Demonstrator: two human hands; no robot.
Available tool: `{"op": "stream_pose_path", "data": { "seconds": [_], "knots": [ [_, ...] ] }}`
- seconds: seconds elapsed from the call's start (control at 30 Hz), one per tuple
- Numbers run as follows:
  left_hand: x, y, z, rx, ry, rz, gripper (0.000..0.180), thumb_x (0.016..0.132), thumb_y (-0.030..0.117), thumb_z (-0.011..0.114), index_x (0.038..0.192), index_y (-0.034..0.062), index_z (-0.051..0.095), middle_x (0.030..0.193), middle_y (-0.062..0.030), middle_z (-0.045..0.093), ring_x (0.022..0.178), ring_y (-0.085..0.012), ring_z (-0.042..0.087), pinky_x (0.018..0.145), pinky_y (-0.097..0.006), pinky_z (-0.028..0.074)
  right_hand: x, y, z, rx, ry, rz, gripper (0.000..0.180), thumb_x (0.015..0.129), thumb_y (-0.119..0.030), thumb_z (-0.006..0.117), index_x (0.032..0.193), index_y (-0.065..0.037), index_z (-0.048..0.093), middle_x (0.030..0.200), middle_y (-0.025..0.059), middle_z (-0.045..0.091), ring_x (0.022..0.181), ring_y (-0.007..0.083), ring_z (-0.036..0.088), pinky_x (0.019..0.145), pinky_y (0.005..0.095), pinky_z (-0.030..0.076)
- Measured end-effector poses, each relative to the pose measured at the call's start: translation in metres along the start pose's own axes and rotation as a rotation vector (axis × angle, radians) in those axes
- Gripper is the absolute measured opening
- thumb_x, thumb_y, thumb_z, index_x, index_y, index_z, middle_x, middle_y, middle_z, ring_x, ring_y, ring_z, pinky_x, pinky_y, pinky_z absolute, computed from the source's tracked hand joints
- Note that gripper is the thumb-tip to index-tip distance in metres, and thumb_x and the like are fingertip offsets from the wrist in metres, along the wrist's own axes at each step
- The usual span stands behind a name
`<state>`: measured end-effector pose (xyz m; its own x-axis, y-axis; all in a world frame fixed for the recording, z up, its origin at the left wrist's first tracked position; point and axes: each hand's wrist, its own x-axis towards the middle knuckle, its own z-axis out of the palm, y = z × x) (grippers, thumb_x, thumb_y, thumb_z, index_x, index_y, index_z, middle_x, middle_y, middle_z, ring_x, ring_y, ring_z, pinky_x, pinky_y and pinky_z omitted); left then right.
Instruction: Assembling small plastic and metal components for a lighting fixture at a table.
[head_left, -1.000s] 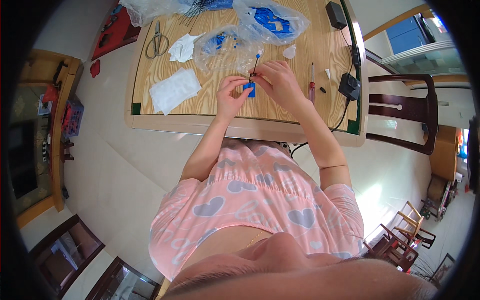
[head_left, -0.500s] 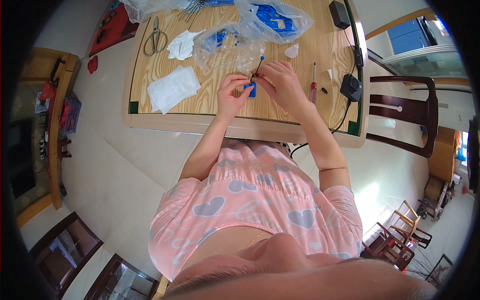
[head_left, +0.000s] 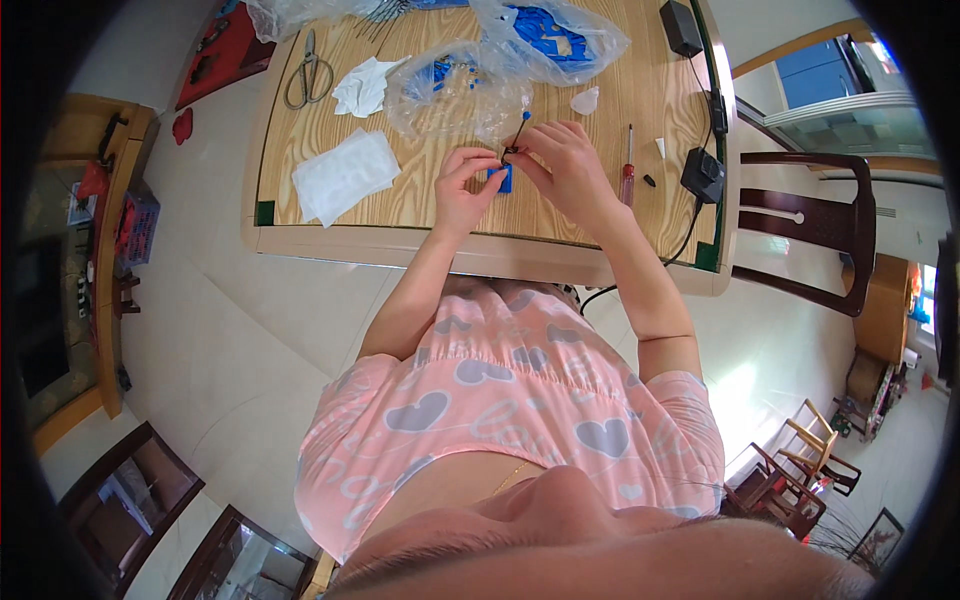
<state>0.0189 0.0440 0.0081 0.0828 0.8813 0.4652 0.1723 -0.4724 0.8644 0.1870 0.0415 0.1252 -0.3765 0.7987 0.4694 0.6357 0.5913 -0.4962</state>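
Head view, only feed I have. Clock read from the blue rectangular block (head_left: 505, 183) at centre, 12 pointing away from the wearer.

Block: on or just above the wood-grain tabletop (head_left: 565, 222), near its front edge, between the hands; I cannot tell whether it touches the wood. That spot probably lets both hands meet in easy reach.

Left hand (head_left: 461, 203), at 8: thumb and forefinger clamped at the block's upper end, contact partly hidden. I read this as the steadying grip.

Right hand (head_left: 562, 163), at 1 to 2: thumb and forefinger pinched together on the lower part of a thin black stem (head_left: 519, 131). Its blue tip (head_left: 526, 116) points to 12 to 1, clear of the fingers. Holding low, I judge, gives finer control where stem and block meet; the join is too small for me to resolve.

Surroundings: clear bag of small blue parts (head_left: 458, 96) at 11, likely kept close for picking. Larger clear bag of blue pieces (head_left: 550, 42) at 12 to 1, farther off. Red-handled screwdriver (head_left: 627, 176) at 3, shaft pointing away, handle toward the right forearm, handy for that side. White sheets (head_left: 347, 177) at 9; scissors (head_left: 309, 82) at 10, well apart from the hands.
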Motion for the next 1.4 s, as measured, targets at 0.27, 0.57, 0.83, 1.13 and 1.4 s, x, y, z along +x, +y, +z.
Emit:
{"op": "stream_pose_path", "data": {
  "seconds": [0.27,0.57,0.83,1.13,1.4],
  "knots": [
    [-0.0006,-0.0037,0.0004,0.006,-0.003,0.013,0.019,0.074,-0.001,0.074,0.091,0.002,0.068,0.1,-0.0093,0.063,0.097,-0.0237,0.059,0.087,-0.033,0.046,0.0018,-0.0006,-0.0002,-0.019,-0.009,0.008,0.013,0.082,-0.014,0.066,0.091,-0.006,0.061,0.084,0.0069,0.063,0.083,0.0264,0.06,0.081,0.039,0.041],
    [-0.0007,-0.002,0.0002,0.011,-0.007,0.006,0.017,0.074,-0.001,0.074,0.09,0.0015,0.068,0.1,-0.0095,0.063,0.097,-0.0231,0.059,0.087,-0.032,0.046,0.0014,-0.0006,-0.0006,-0.013,-0.014,0.01,0.013,0.081,-0.014,0.066,0.091,-0.006,0.061,0.083,0.0071,0.063,0.084,0.0265,0.059,0.081,0.039,0.042],
    [-0.001,-0.0024,0.0001,0.013,-0.002,0.003,0.017,0.074,0.0,0.074,0.09,0.0016,0.069,0.101,-0.0094,0.063,0.098,-0.0227,0.059,0.087,-0.032,0.046,0.0015,-0.0018,-0.0006,-0.02,-0.011,0.011,0.013,0.081,-0.014,0.066,0.09,-0.007,0.061,0.082,0.0069,0.062,0.083,0.0258,0.059,0.081,0.0385,0.041],
    [-0.0012,-0.0039,0.0003,0.007,-0.011,-0.002,0.018,0.074,-0.001,0.075,0.09,0.0013,0.069,0.101,-0.0096,0.062,0.098,-0.0228,0.059,0.087,-0.032,0.046,0.0021,0.0002,-0.0011,-0.021,-0.022,0.002,0.015,0.082,-0.013,0.067,0.094,-0.006,0.063,0.082,0.0067,0.062,0.081,0.0253,0.059,0.08,0.0375,0.041],
    [-0.0012,-0.0042,0.0018,-0.002,-0.01,0.011,0.018,0.074,-0.001,0.075,0.09,0.0013,0.068,0.102,-0.0101,0.062,0.098,-0.0232,0.058,0.087,-0.032,0.046,0.0012,-0.0001,-0.0015,-0.026,-0.016,0.013,0.014,0.081,-0.016,0.067,0.089,-0.007,0.061,0.083,0.0075,0.062,0.083,0.0271,0.059,0.081,0.0387,0.041]
  ]
}}
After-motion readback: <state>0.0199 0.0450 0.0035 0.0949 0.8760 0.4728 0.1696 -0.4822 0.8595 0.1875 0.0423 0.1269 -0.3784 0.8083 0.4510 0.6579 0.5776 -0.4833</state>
